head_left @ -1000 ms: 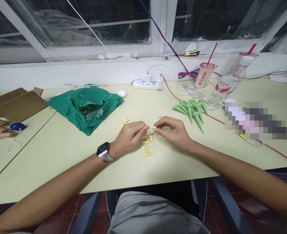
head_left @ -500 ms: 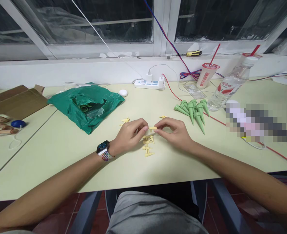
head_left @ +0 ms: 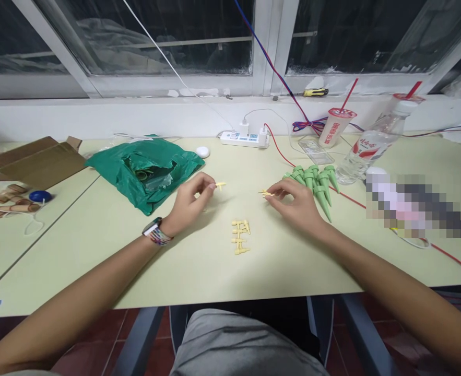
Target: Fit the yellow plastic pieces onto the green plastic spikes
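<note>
Pale-green counter (head_left: pixel 163 261) below a dark window (head_left: pixel 355 36), viewed from above. Left hand (head_left: pixel 189 203): narrow grip, thumb and forefinger pinching a small pale-yellow plastic piece (head_left: pixel 220 185). Right hand (head_left: pixel 296 203): narrow grip, fingertips holding a second pale-yellow plastic piece (head_left: pixel 266 193), just beside a cluster of tapered green plastic spikes (head_left: pixel 312 183). Between the hands, nearer the counter's front edge, a loose column of similar pale-yellow plastic pieces (head_left: pixel 240 236) lies flat. Left of the left hand, a crumpled green plastic bag (head_left: pixel 144 177); behind, a white power strip (head_left: pixel 244 139).
</note>
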Action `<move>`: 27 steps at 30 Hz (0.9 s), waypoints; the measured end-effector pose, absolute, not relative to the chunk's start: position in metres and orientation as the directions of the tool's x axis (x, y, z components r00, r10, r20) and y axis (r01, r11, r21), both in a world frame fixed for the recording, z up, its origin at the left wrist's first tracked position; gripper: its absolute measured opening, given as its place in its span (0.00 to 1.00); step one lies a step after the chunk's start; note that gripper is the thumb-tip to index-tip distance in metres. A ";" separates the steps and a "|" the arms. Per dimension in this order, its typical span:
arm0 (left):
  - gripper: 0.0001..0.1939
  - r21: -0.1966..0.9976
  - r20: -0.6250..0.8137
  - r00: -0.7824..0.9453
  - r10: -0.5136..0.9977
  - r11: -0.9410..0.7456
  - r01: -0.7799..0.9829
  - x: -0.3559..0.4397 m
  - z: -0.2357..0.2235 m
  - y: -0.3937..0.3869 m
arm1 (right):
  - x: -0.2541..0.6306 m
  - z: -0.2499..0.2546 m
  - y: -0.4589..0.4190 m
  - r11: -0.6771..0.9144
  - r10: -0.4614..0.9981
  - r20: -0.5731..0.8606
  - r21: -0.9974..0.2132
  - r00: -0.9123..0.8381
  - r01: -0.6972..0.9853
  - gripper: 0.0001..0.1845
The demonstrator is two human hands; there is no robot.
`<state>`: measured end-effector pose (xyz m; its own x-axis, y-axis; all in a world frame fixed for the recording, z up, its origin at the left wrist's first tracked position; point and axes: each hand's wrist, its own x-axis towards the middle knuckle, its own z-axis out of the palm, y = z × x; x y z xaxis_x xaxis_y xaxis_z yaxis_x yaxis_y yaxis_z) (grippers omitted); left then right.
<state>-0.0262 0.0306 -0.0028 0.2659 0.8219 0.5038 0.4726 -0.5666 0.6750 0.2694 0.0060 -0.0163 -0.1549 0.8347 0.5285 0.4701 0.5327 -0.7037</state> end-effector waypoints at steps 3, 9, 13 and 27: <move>0.11 0.593 0.524 0.252 0.814 -0.561 0.578 -0.050 -0.002 0.035 | 0.280 -0.015 0.012 0.491 0.856 0.466 -0.603 -0.222 0.629 0.02; 0.12 0.454 0.501 0.298 0.812 -0.540 0.708 -0.080 -0.006 0.036 | 0.281 -0.024 0.012 0.437 0.892 0.342 -0.480 -0.297 0.761 0.03; 0.13 0.401 0.467 0.351 0.812 -0.548 0.735 -0.086 -0.010 0.044 | 0.280 -0.026 0.012 0.411 0.901 0.328 -0.440 -0.284 0.798 0.03; 0.15 0.452 0.411 0.271 0.870 -0.453 0.769 -0.088 -0.018 0.060 | 0.277 -0.025 0.010 0.431 0.893 0.326 -0.423 -0.310 0.797 0.03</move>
<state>-0.0881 0.0595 -0.0180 0.2708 0.8703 0.4114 0.7687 -0.4528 0.4518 0.2774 0.0098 -0.0253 -0.3103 0.8930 0.3261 0.7969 0.4314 -0.4229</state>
